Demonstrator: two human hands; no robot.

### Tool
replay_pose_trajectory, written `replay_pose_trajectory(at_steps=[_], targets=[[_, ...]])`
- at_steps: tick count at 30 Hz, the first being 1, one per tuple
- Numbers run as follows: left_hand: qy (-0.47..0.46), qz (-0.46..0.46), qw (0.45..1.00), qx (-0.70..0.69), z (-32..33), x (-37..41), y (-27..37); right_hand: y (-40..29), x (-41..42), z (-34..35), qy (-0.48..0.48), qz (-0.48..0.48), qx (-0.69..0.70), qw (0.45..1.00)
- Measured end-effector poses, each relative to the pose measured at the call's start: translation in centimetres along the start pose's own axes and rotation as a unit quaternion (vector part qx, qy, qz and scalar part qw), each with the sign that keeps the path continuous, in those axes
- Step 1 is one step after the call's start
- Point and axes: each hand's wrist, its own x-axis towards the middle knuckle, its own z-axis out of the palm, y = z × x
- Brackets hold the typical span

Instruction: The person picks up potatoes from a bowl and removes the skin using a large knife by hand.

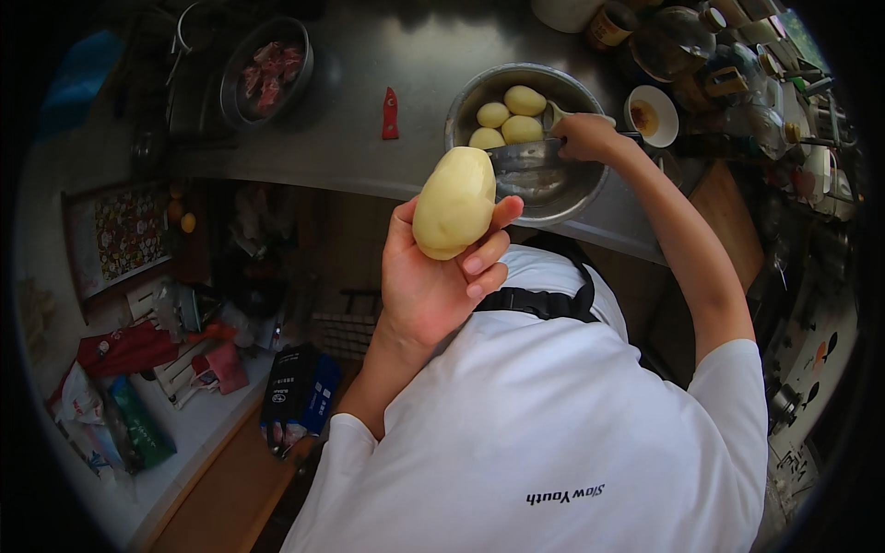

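Note:
A peeled potato (455, 202) rests in my raised left hand (442, 276), with the fingers curled around its underside. My right hand (588, 138) grips a kitchen knife (529, 155); its wide blade points left over a steel basin (529, 220), its tip close to the held potato. Several peeled potatoes (523, 129) sit in the far left part of the basin. Beside my right hand, a pale-handled utensil (555, 114) leans at the basin's far right side; the hand partly hides it. The basin stands at the near edge of a metal worktop (346, 138).
A small flat red tool (390, 114) lies left of the basin. Farther left is a metal bowl (306, 76) of raw meat (269, 76). A white bowl (667, 114) with brownish contents, bottles (671, 45) and jars crowd the right. Bags (301, 394) and a shelf (207, 408) are lower left.

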Motion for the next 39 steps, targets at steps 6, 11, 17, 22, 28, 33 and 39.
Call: replay_pose_trajectory(at_steps=[6, 11, 17, 22, 28, 33, 39], targets=[[0.057, 0.011, 0.998, 0.006, 0.2, 0.6, -0.5, 0.0, -0.1, 1.4, -0.002, -0.022, 0.024, 0.999], [0.047, -0.011, 0.999, 0.024, -0.2, 1.0, -0.5, -2.2, -4.2, 0.1, 0.116, -0.01, 0.053, 0.992], [0.062, -0.002, 0.975, 0.214, 0.8, 3.6, -1.4, -3.8, -9.4, 0.9, 0.275, 0.054, 0.313, 0.907], [0.045, -0.009, 0.929, 0.366, 1.3, 5.9, -3.7, -1.6, -12.6, 3.8, 0.274, 0.108, 0.384, 0.875], [0.075, -0.046, 0.806, 0.585, 1.9, 12.5, -9.7, 3.3, -24.3, 6.2, 0.333, 0.23, 0.622, 0.67], [0.015, -0.114, 0.684, 0.72, -2.9, 22.5, -18.7, 4.2, -33.9, 8.6, 0.548, 0.257, 0.265, 0.751], [-0.047, -0.175, 0.61, 0.771, -9.0, 31.9, -31.8, 5.5, -37.9, 8.7, 0.626, 0.203, 0.128, 0.742]])
